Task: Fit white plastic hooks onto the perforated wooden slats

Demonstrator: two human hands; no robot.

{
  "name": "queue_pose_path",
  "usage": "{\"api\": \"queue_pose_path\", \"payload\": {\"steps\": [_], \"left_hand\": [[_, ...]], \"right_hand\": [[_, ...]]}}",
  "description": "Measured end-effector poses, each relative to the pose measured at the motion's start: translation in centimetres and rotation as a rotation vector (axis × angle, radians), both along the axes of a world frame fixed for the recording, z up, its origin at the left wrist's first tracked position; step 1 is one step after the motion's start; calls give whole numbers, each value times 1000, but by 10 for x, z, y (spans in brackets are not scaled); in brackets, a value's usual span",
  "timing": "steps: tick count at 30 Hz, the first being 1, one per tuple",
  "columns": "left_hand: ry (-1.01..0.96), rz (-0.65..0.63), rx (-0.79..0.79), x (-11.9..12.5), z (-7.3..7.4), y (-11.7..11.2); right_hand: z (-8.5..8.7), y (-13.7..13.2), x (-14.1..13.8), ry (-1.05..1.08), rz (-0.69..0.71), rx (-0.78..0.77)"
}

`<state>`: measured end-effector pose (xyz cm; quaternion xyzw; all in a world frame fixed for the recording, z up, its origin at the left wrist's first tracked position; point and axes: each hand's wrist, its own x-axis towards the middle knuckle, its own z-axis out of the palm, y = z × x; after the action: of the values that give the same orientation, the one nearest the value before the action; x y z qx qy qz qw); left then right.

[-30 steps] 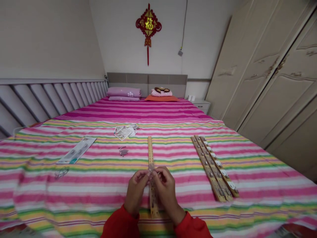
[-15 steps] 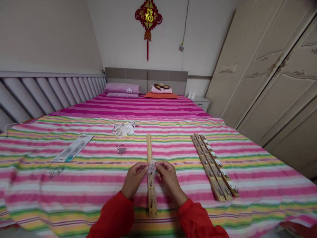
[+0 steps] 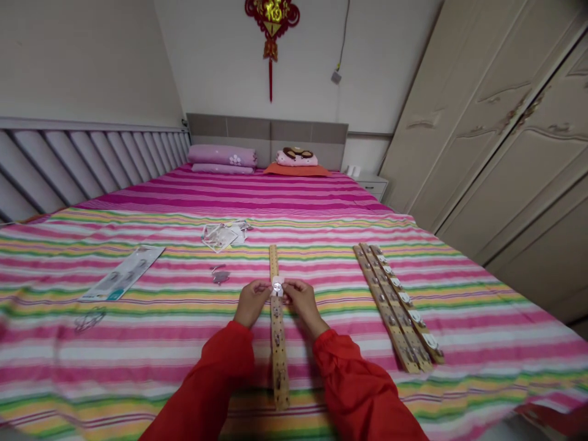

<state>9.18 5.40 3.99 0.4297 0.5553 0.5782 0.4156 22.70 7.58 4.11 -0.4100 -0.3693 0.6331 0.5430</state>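
A small white square piece (image 3: 277, 286) with a shiny round metallic middle is over the upper half of a narrow wooden strip (image 3: 280, 355). My left hand (image 3: 253, 300) pinches its left edge, and my right hand (image 3: 301, 301) pinches the right edge. The strip lies lengthwise away from me, with rows of small holes and several small metal pieces along its nearer half. Whether the white piece touches the strip, I cannot tell. Left of the strip lie some small grey metal items (image 3: 220, 275).
Several similar strips (image 3: 390, 306) lie side by side on the right, one bearing white round pieces. On the left are a clear package (image 3: 123, 273) and thin wire-like loops (image 3: 90, 318). Small packets (image 3: 225, 235) lie farther back on the striped bedspread (image 3: 184, 361).
Both hands have moved the white piece farther up the strip, away from me. It now appears flatter, with its metallic middle showing. The view has tilted slightly downward.
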Motion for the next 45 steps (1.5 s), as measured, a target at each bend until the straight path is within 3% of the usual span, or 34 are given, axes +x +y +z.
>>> {"api": "queue_pose_path", "payload": {"steps": [7,14,36,40,45], "left_hand": [[30,29,-24,-5,-24,16],[78,65,-49,-5,-34,18],[88,122,-54,-2,-45,17],[110,43,-24,-1,-40,12],[285,-34,13,-7,-37,12]], "right_hand": [[-18,18,-9,-23,24,-12],[-32,21,-13,-55,5,-8],[-46,24,-14,-131,-41,8],[-48,24,-13,-142,-4,72],[-46,22,-10,-262,76,198]]}}
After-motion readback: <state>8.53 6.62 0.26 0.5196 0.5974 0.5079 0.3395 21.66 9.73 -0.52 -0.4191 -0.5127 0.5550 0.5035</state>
